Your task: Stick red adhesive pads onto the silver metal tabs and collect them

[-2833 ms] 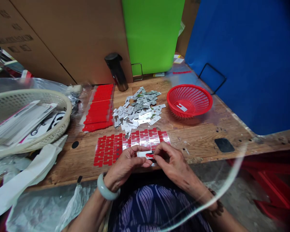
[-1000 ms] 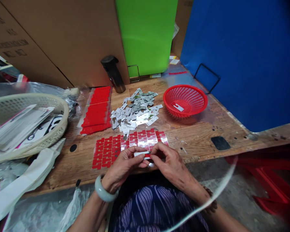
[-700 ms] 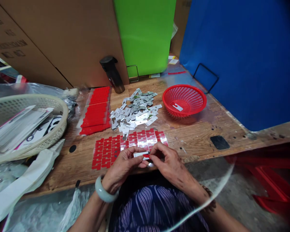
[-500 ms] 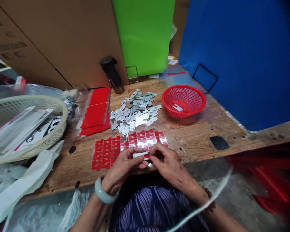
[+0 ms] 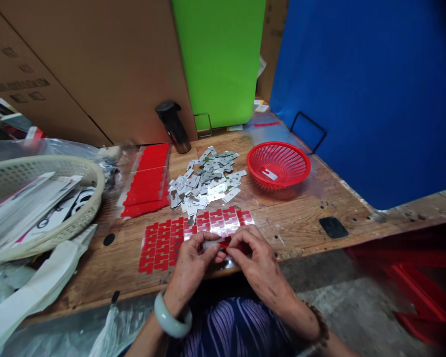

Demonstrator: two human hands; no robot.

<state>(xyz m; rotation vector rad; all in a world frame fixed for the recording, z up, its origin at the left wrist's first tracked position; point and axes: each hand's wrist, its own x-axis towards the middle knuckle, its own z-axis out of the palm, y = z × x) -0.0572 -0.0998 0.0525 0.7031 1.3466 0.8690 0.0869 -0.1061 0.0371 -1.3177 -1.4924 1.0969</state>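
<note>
Close to the table's front edge, my left hand [image 5: 195, 260] pinches a small flat metal plate [image 5: 209, 244], mostly covered by the fingers. My right hand [image 5: 254, 258] meets it from the right, thumb and forefinger closed on a red sticker [image 5: 225, 243] at the plate's end. How far the sticker lies against the plate is hidden. Just beyond my hands is a clear sheet of red stickers [image 5: 163, 243], partly covered by them. A loose heap of slotted metal plates [image 5: 208, 181] lies behind that sheet.
A red plastic basket [image 5: 301, 171] at right holds one metal plate [image 5: 269, 174]. Stacked red sticker sheets [image 5: 146, 181] lie left of the heap, near a dark bottle [image 5: 174, 129]. A cream basket [image 5: 96, 191] of printed cards stands far left. Blue [image 5: 357, 99] and green [image 5: 223, 64] panels rise behind.
The view has tilted and shifted slightly. My hands stay together at the plate; the left has turned, so less of the plate's bright face shows. The right still pinches the red sticker.
</note>
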